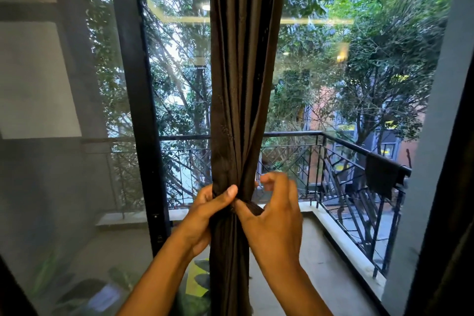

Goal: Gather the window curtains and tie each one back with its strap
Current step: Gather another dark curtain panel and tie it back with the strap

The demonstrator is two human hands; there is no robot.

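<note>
A dark brown curtain [243, 72] hangs gathered into a narrow bundle in the middle of the window. My left hand [205, 213] is wrapped around the bundle from the left, thumb pressed across its front. A dark strap [252, 207] of the same cloth runs around the bundle at that height. My right hand [277, 213] pinches the strap with thumb and palm, the fingers curled and blurred just right of the curtain. Where the strap passes behind the bundle is hidden.
A black window frame post [143, 110] stands left of the curtain, with a mesh screen to its left. Behind the glass lie a balcony floor, a black metal railing [359, 149] with a dark cloth hung on it, and trees. A dark edge, perhaps another curtain [451, 213], is at far right.
</note>
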